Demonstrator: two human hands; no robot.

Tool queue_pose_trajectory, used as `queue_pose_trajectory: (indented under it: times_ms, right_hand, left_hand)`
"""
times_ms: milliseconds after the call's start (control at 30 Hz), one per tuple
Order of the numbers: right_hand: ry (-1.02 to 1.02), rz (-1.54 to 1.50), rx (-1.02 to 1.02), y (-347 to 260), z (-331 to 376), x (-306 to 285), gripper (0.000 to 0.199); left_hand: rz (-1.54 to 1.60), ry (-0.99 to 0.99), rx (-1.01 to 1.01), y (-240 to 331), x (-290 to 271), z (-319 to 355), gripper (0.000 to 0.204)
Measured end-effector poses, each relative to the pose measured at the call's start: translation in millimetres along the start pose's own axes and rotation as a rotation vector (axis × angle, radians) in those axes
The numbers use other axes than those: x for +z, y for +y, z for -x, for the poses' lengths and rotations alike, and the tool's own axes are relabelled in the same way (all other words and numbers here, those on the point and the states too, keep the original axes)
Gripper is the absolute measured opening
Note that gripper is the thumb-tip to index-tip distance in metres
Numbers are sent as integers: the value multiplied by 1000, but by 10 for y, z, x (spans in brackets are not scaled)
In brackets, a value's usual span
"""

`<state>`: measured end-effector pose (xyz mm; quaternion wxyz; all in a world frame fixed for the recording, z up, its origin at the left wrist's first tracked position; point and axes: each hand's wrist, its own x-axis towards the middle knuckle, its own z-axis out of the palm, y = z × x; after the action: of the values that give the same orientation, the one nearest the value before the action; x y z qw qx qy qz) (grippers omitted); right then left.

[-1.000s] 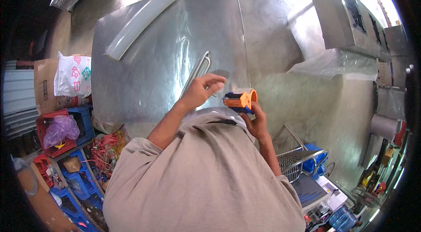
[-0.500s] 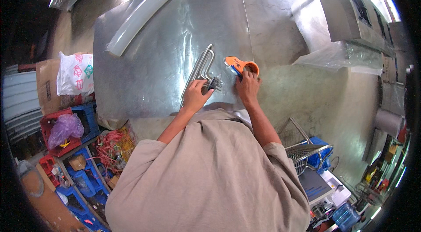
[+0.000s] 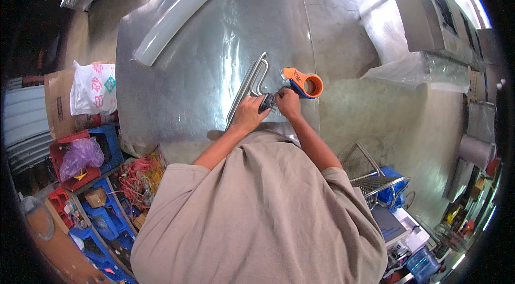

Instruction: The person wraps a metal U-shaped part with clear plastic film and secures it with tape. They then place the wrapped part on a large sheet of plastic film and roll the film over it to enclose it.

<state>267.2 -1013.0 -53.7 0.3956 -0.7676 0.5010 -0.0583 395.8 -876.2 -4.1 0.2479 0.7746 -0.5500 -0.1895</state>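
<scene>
A bent metal tube (image 3: pixel 247 86), looped like a heating element, lies slanted on the shiny metal sheet tabletop (image 3: pixel 177 90). My left hand (image 3: pixel 248 114) is closed round its near end, by a black fitting (image 3: pixel 266 103) with what looks like clear plastic about it. Just right of that fitting is my right hand (image 3: pixel 288 102), its fingers pinched together; anything between them is too small to make out. An orange tape dispenser (image 3: pixel 300 81) with a blue part lies beyond the right hand, near the sheet's right edge, and nothing grips it.
A long roll of clear plastic film (image 3: pixel 182 15) lies across the far left of the sheet. At the left stand a white sack (image 3: pixel 92 89), a red crate (image 3: pixel 70 155) and blue bins. A metal rack (image 3: pixel 375 183) is at the lower right, a large metal cabinet (image 3: pixel 416 10) farther off.
My right hand has left the tape dispenser and moved left to the black fitting, its fingers now pinched. My left hand stays on the bent tube. The view has shifted slightly.
</scene>
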Motion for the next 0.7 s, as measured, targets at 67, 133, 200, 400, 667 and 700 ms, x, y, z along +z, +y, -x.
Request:
queue_pose_trajectory:
  times_ms: [67,133,200,400,667,700]
  right_hand:
    - [-45,-29,-39,79,-36,9,26]
    - [23,-111,-80,138,5,27,23]
    - [86,-181,-125,130,114,-35,21]
    - [-15,-602,-12,-381,770,-758,14]
    - [-179,-643,-79,-945,721,-819,17]
    - [-173,-620,-123,-991,687,-776,17]
  left_hand:
    - [1,132,66,-54,-4,-11,48]
    - [68,193,17,-102,-37,-11,48]
    - [196,191,-157,-175,-96,6,48]
    - [825,68,-373,-138,-393,99,42]
    - [1227,-21,-343,-307,-62,206,40]
    - [1232,-36,-343,-367,3,218,40]
